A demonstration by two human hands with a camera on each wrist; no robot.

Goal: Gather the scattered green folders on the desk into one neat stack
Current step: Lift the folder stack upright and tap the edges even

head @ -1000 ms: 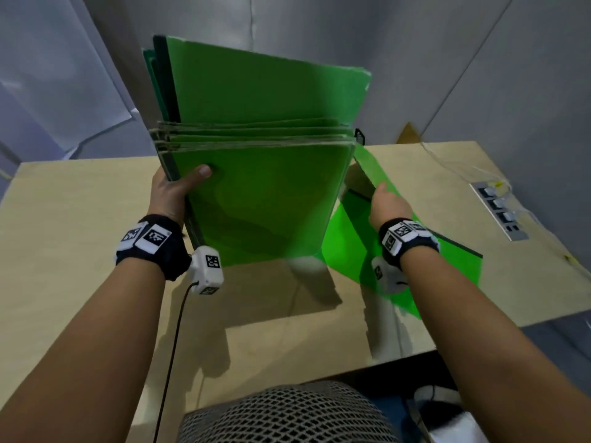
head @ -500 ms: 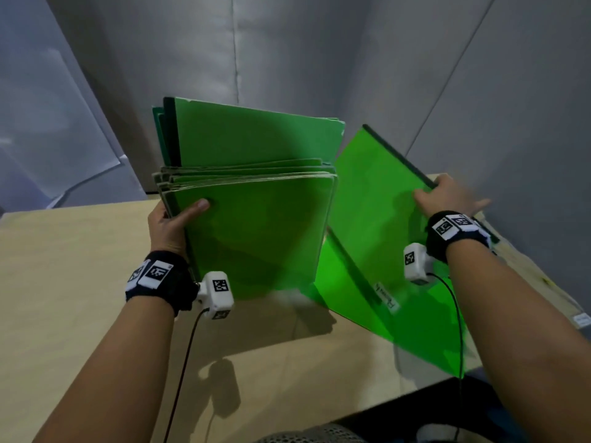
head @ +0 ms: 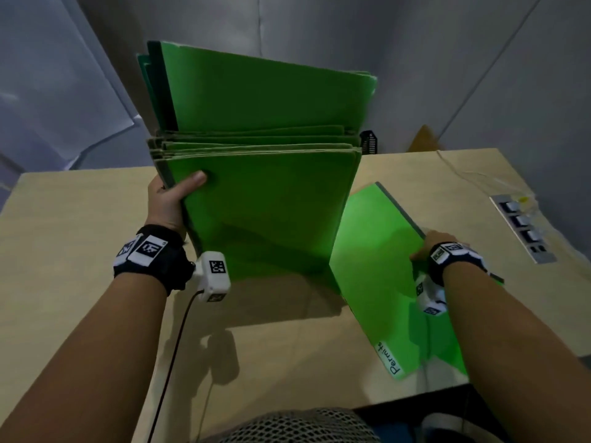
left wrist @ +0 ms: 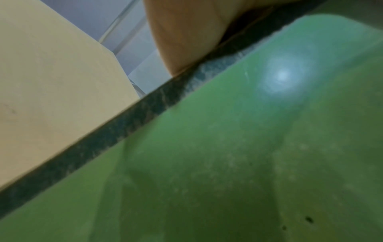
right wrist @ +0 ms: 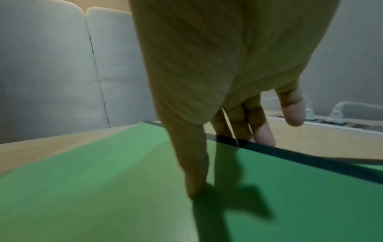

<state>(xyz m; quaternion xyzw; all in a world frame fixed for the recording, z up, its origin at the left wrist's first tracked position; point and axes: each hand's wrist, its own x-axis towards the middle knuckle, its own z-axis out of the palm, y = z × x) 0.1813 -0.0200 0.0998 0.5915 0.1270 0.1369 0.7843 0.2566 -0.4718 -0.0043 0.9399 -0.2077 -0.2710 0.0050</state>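
A thick bundle of green folders (head: 265, 174) stands on edge on the desk (head: 80, 251), tilted toward me. My left hand (head: 169, 199) grips its left edge, thumb across the front cover; the left wrist view shows that cover (left wrist: 228, 155) and its dark spine up close. To the right, a single green folder (head: 374, 251) labelled "Permits" is tilted up off the desk. My right hand (head: 425, 247) holds its dark far edge: in the right wrist view the thumb presses on the cover (right wrist: 124, 180) and fingers (right wrist: 263, 134) curl over the edge.
A power strip (head: 524, 228) is set into the desk at the right, with a thin cable running toward it. A small black object (head: 369, 140) sits behind the bundle. Grey walls close in behind. A mesh chair back (head: 297, 426) is at the bottom.
The right hand has lowered the single folder from steeply raised to a shallower tilt near the desk. The head view has tipped downward. The left hand keeps its hold on the bundle.
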